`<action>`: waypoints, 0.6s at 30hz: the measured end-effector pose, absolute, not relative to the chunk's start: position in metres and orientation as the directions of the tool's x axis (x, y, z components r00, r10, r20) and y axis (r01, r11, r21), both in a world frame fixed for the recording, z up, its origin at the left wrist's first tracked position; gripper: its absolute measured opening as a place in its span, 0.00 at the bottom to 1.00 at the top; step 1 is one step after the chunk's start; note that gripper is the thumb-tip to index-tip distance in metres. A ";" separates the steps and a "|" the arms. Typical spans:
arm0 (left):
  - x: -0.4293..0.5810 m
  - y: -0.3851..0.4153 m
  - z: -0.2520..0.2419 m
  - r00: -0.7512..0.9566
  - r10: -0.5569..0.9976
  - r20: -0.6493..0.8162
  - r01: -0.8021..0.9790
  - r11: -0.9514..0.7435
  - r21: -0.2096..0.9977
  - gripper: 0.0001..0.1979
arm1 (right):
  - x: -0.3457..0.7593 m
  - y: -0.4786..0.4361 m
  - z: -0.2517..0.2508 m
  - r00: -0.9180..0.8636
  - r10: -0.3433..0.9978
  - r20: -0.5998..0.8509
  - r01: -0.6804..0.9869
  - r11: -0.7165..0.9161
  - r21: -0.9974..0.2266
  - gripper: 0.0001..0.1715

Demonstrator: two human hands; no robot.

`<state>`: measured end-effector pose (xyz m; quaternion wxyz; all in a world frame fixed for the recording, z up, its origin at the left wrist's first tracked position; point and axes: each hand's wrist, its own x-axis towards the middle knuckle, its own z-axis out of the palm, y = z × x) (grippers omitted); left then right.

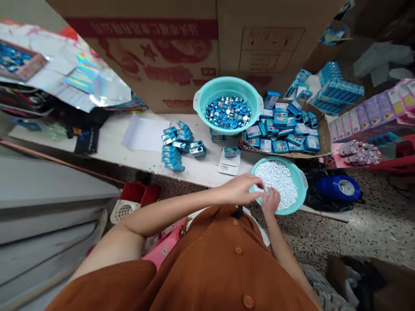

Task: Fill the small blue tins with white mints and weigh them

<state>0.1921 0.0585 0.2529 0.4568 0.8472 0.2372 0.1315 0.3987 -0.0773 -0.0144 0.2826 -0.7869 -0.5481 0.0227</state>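
A turquoise basin (302, 190) full of small white pellets, like candies or tablets, sits at the bench's front edge. My left hand (243, 189) reaches over its left rim with fingers curved and thumb apart; nothing shows between them. Beside it, my right hand (271, 201) is over the pellets at the near side, its fingers drawn together. Something small and greyish shows at those fingertips, too small to make out. Just behind my left hand is a small white scale (228, 168), with a blue tin (231, 151) lying on it.
Behind the scale stands a turquoise basin (198, 103) of blue and silver caps. A shallow carton (325, 129) of blue boxes is to its right. Several blue tins (173, 157) with open holes are grouped on the left. A large cardboard box (181, 56) blocks the back.
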 end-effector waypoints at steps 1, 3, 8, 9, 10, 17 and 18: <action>0.179 0.075 0.220 0.805 0.587 -0.081 0.421 -0.470 0.776 0.11 | 0.396 -0.078 -0.012 0.437 0.849 0.296 0.842 -0.270 -0.467 0.22; 0.155 0.104 0.159 0.649 0.736 -0.192 0.668 -0.431 0.607 0.13 | 0.388 -0.081 -0.006 0.506 0.800 0.324 0.820 -0.330 -0.467 0.21; 0.119 0.156 0.073 0.491 0.847 -0.202 0.850 -0.415 0.324 0.27 | 0.357 -0.087 0.005 0.609 0.734 0.299 0.762 -0.437 -0.477 0.21; 0.119 0.165 0.066 0.494 0.852 -0.174 0.848 -0.428 0.313 0.30 | 0.349 -0.088 0.007 0.628 0.720 0.295 0.750 -0.458 -0.478 0.22; 0.121 0.173 0.060 0.498 0.854 -0.150 0.844 -0.437 0.311 0.33 | 0.340 -0.088 0.008 0.646 0.705 0.293 0.738 -0.476 -0.478 0.22; 0.160 0.215 0.035 0.549 0.812 -0.197 0.820 -0.478 0.315 0.30 | 0.281 -0.092 0.020 0.718 0.639 0.276 0.679 -0.554 -0.482 0.23; 0.164 0.218 0.033 0.559 0.797 -0.230 0.818 -0.485 0.310 0.27 | 0.274 -0.093 0.022 0.721 0.638 0.271 0.676 -0.560 -0.479 0.23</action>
